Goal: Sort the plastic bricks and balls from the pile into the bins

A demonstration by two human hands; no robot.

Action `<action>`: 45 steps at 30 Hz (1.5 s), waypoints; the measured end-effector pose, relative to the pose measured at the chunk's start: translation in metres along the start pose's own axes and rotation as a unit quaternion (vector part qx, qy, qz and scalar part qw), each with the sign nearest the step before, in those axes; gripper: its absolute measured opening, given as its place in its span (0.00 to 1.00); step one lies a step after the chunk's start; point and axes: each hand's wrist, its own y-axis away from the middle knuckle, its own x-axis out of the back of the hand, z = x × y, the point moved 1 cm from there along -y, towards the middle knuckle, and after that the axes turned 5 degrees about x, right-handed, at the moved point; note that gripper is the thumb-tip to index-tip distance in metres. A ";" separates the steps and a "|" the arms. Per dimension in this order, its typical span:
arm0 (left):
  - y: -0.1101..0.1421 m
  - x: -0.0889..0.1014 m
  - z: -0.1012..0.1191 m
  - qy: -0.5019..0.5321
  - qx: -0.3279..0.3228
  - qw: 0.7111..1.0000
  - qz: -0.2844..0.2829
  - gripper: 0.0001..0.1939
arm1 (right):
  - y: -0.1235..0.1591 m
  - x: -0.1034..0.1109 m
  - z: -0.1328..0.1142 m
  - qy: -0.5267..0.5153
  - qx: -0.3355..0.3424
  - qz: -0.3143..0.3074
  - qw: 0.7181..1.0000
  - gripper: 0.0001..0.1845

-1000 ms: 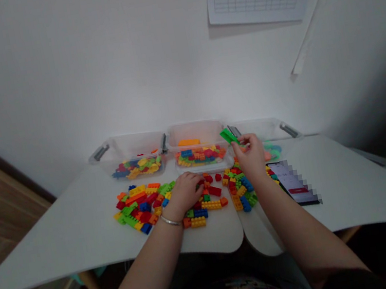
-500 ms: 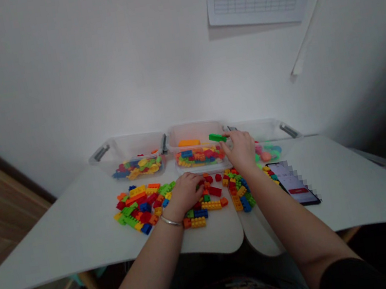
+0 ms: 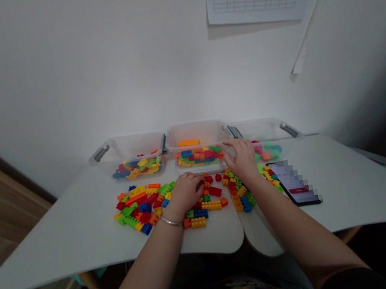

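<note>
My right hand [image 3: 242,158] is over the front right corner of the middle clear box [image 3: 194,129], its thumb and fingers apart and nothing between them. Toy building bricks [image 3: 198,156] of many colours fill the lower part of this box, with a long orange brick [image 3: 189,142] at its back. My left hand [image 3: 187,191] rests on the loose bricks [image 3: 144,207] on the table, its fingers curled in. What lies under those fingertips is mostly hidden. A red brick [image 3: 215,191] and a yellow brick [image 3: 211,205] lie just right of it.
A left clear box [image 3: 134,147] and a right clear box [image 3: 264,130] flank the middle one, each holding coloured pieces. More bricks [image 3: 240,195] lie below my right wrist. A phone [image 3: 294,184] lies right of them on the white table [image 3: 355,186]. The wall stands behind.
The green brick has left my right hand, whose fingers have come apart. That hand has dropped slightly toward the box's front. My left hand has stayed in place.
</note>
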 end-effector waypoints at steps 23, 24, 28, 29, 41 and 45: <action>0.000 -0.001 0.000 -0.015 0.004 1.000 -0.002 0.12 | 0.056 -0.021 -0.010 0.046 -0.002 -0.226 0.973 0.16; 0.000 -0.001 0.000 -0.015 0.004 1.000 -0.003 0.12 | 0.056 -0.021 -0.010 0.044 0.000 -0.225 0.973 0.16; 0.000 -0.001 0.000 -0.011 0.004 1.000 0.000 0.12 | 0.056 -0.024 -0.009 0.035 0.009 -0.225 0.974 0.12; 0.000 -0.001 0.000 -0.010 0.004 1.000 0.002 0.12 | 0.056 -0.024 -0.009 0.033 0.008 -0.227 0.973 0.11; 0.000 -0.001 0.000 0.000 0.008 1.000 -0.006 0.12 | 0.057 -0.025 -0.006 -0.009 -0.018 -0.211 0.977 0.07; 0.000 -0.001 -0.001 0.000 0.010 1.000 -0.008 0.12 | 0.057 -0.024 -0.006 -0.033 -0.021 -0.185 0.982 0.08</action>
